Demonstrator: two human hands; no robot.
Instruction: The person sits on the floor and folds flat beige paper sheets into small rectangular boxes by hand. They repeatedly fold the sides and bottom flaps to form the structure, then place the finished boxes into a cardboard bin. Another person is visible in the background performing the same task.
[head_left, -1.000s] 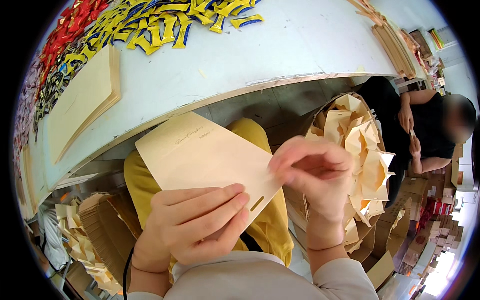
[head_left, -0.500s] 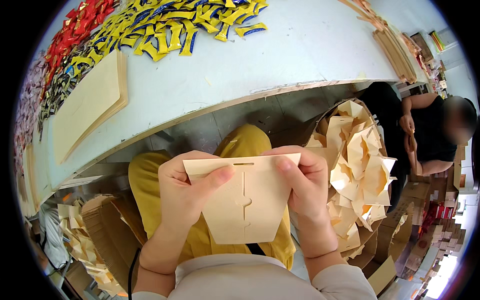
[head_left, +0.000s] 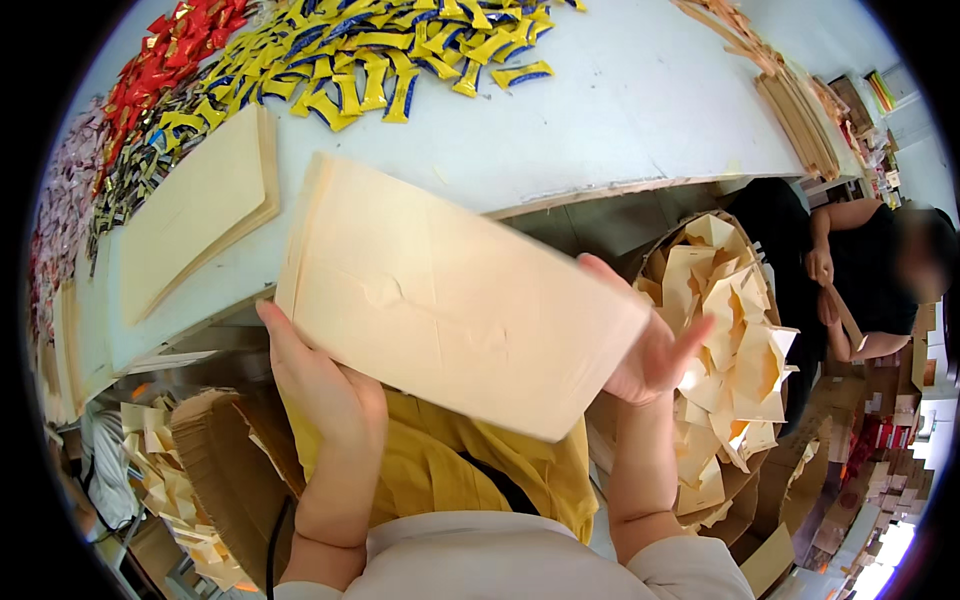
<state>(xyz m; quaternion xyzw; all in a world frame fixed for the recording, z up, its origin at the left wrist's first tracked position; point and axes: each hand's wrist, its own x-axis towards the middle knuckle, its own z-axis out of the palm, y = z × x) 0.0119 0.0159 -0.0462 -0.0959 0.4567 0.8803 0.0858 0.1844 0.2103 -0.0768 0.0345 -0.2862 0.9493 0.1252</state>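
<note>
A flat cream cardboard blank [head_left: 440,290], with a crease along one end and a cut slit line down its middle, is held tilted above my lap. My left hand [head_left: 335,385] supports its near left edge from below, thumb stretched out beside it and the other fingers hidden underneath. At its right end, my right hand [head_left: 640,350] bears it with the palm turned up. That thumb points away from the board, and a fingertip shows past the far edge. Both hands hold the blank loosely.
A stack of cream cardboard sheets [head_left: 205,205] lies on the white table [head_left: 600,120], near piles of yellow-and-blue packets [head_left: 400,60] and red packets [head_left: 165,60]. At right stands a box of folded cardboard pieces [head_left: 735,300]; beyond it sits a person [head_left: 860,250]. An opened carton [head_left: 225,450] is at left.
The blank has risen toward me and turned, its creased end swinging from the far side to the left. My thumbs have come off its face, and my hands have shifted beneath its ends.
</note>
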